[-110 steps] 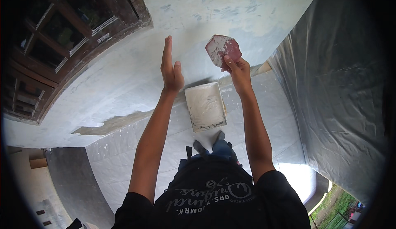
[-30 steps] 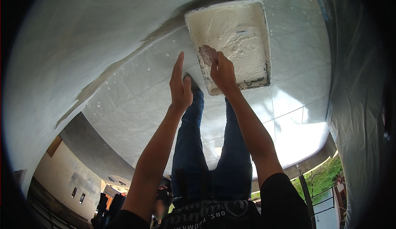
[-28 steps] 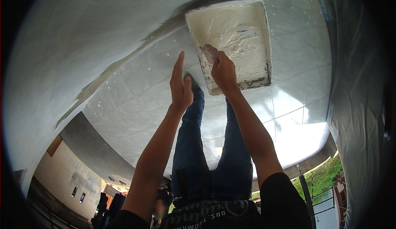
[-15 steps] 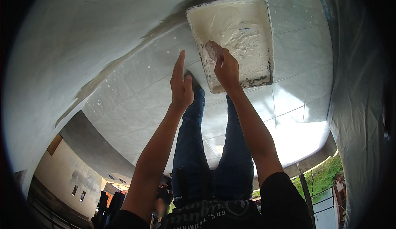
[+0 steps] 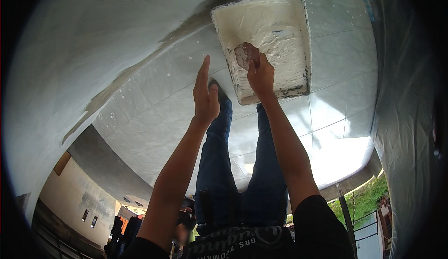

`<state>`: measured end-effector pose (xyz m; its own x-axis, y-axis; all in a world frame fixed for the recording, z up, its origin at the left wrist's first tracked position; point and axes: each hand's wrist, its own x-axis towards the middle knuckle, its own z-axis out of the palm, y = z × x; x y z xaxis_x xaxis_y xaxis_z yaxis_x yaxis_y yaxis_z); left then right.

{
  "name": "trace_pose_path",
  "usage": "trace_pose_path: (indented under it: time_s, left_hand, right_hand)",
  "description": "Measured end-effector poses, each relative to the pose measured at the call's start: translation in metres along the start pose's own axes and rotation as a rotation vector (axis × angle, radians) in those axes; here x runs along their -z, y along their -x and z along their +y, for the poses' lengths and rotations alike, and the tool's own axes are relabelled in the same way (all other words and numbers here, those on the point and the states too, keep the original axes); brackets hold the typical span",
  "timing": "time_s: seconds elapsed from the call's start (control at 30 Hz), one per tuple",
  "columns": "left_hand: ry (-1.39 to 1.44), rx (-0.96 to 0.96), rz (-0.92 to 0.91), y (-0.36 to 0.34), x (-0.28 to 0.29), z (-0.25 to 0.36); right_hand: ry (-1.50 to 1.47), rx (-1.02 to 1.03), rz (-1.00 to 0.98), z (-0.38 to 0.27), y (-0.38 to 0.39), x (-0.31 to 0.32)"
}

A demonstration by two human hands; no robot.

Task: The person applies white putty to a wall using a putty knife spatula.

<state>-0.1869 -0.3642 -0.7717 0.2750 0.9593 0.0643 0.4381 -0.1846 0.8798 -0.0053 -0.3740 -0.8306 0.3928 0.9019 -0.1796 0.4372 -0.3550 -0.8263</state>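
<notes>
My right hand (image 5: 262,76) pinches a flat, reddish-brown piece (image 5: 247,56) between thumb and fingers. It has rounded, angular edges and pale smears on its face; I cannot make out its exact kind. Below it lies a large, shallow rectangular tray (image 5: 306,49) spread with thick off-white paste (image 5: 280,19). Dark marks show along the tray's rim. My left hand (image 5: 205,96) is raised to the left of the tray, its fingers stretched out and holding nothing.
A grey wall (image 5: 93,35) curves along the left and top, with a rough strip at its foot. Pale floor tiles (image 5: 163,91) carry white spatters. Grey sheeting (image 5: 401,133) hangs at the right. My legs (image 5: 214,165) stand just in front of the tray.
My right hand has shifted slightly right and turned, so more of the reddish-brown piece's face shows. The left hand has stayed in place.
</notes>
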Motion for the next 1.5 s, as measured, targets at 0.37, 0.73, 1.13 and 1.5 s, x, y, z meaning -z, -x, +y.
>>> trace_pose_path:
  time_s: [0.37, 0.73, 1.13, 1.5]
  left_hand:
    - [0.008, 0.014, -0.005, 0.001, -0.002, -0.004]
    - [-0.003, 0.005, -0.006, 0.000, 0.001, 0.000]
    - [-0.018, -0.066, 0.015, -0.024, 0.013, 0.051]
    - [0.029, -0.222, 0.143, -0.070, 0.027, 0.202]
  right_hand:
    - [-0.048, -0.006, -0.130, -0.003, -0.017, 0.003]
    - [-0.199, -0.105, -0.174, 0.005, -0.025, 0.008]
    - [-0.984, -0.476, -0.281, -0.023, -0.024, 0.063]
    - [-1.202, -0.325, -0.281, -0.129, -0.013, 0.189]
